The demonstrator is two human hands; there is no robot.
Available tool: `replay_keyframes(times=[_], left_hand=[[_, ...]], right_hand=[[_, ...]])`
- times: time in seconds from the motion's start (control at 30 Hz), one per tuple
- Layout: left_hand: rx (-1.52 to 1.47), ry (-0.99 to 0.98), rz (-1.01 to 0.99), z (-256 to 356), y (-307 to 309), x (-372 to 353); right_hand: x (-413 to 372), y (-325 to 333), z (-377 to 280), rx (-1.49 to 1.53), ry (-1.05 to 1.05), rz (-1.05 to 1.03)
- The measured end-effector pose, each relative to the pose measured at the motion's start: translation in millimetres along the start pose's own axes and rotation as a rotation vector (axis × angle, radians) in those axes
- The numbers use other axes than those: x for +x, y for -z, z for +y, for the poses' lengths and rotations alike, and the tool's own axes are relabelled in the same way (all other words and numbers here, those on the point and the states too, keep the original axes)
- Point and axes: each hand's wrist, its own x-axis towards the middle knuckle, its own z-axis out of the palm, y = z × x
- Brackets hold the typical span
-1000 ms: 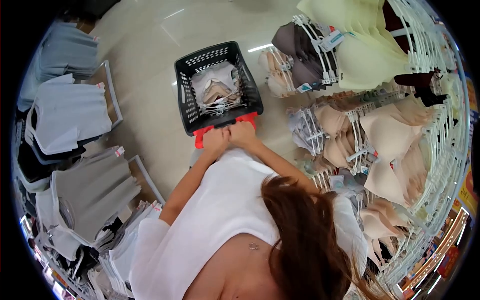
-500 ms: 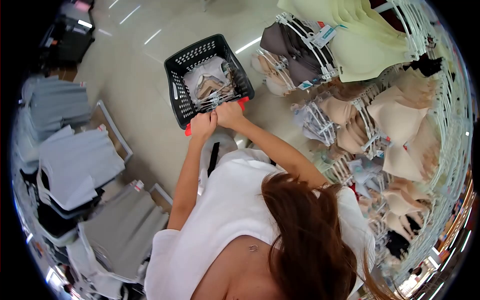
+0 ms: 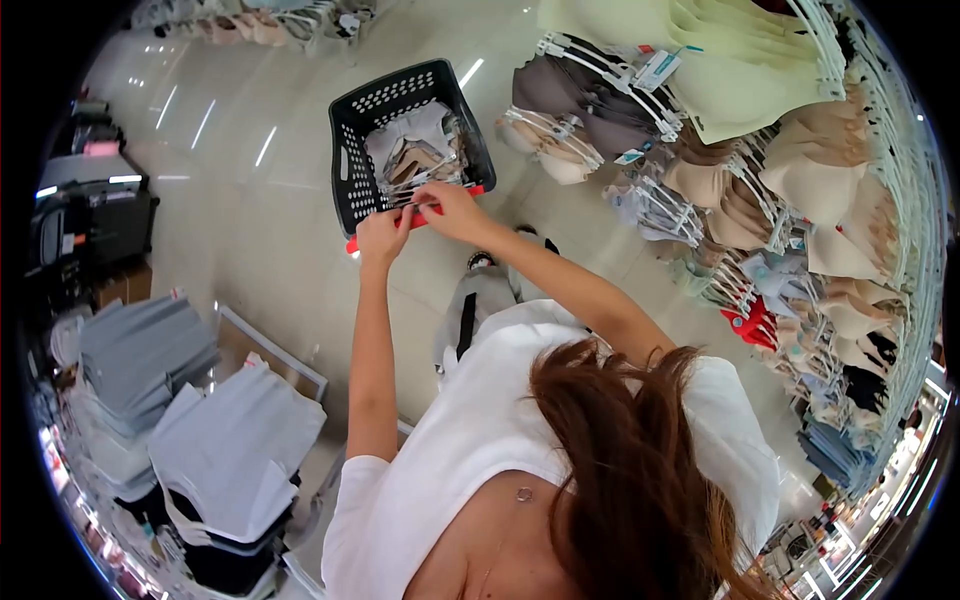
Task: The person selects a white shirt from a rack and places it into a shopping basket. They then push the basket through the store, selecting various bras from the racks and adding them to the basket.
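A black shopping basket with perforated walls stands out in front of me, its red handle on the side toward me. My left hand is closed around the left part of this handle. Further right, my right hand has its fingers bent over the same handle, a small gap from the left hand. Inside the basket lie bras in light grey and beige, with white hangers bunched at the near side, partly behind my fingers.
Bras on white hangers fill a rack on the right, with pale yellow ones on top. Grey tops hang on a low rack at left, beside a metal frame. Dark suitcases stand farther left on the shiny tiled floor.
The clothes at left have shifted downward in view, and another display shows at the top. My hands have moved slightly apart on the handle. My shoes now show below the basket.
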Motion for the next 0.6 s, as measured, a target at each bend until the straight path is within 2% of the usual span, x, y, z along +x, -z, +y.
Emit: replay_keyframes(times=[0.03,0.1,0.13,0.17,0.2,0.27,0.33,0.4,0.43,0.5,0.53,0.6], left_hand=[[0.025,0.017,0.010,-8,-1,9],[0.059,0.028,0.008,-20,-1,24],[0.061,0.028,-0.011,-24,-5,30],[0.069,0.027,-0.019,-29,-5,40],[0.078,0.026,-0.023,-32,-4,49],[0.073,0.045,-0.054,-34,-1,63],[0.082,0.023,-0.037,-37,1,74],[0.056,0.040,-0.080,-32,6,85],[0.053,0.034,-0.087,-33,7,92],[0.029,0.031,-0.152,-35,12,103],[0.032,0.037,-0.166,-35,13,105],[0.031,0.039,-0.141,-35,13,105]], right_hand=[[2,17,-8,-0.078,-0.025,-0.006],[8,60,-29,-0.100,0.048,0.176],[11,96,-63,0.008,-0.183,0.179],[17,131,-67,-0.220,0.047,0.281],[23,164,-89,-0.112,-0.002,0.388],[29,225,-127,-0.119,0.142,0.640],[36,286,-159,-0.441,0.446,0.914],[44,328,-190,-0.656,0.694,1.041],[49,337,-204,-0.662,0.709,1.064],[59,349,-224,-0.970,0.825,1.162],[65,356,-227,-0.972,0.830,1.177],[75,366,-233,-1.269,0.721,1.122]])
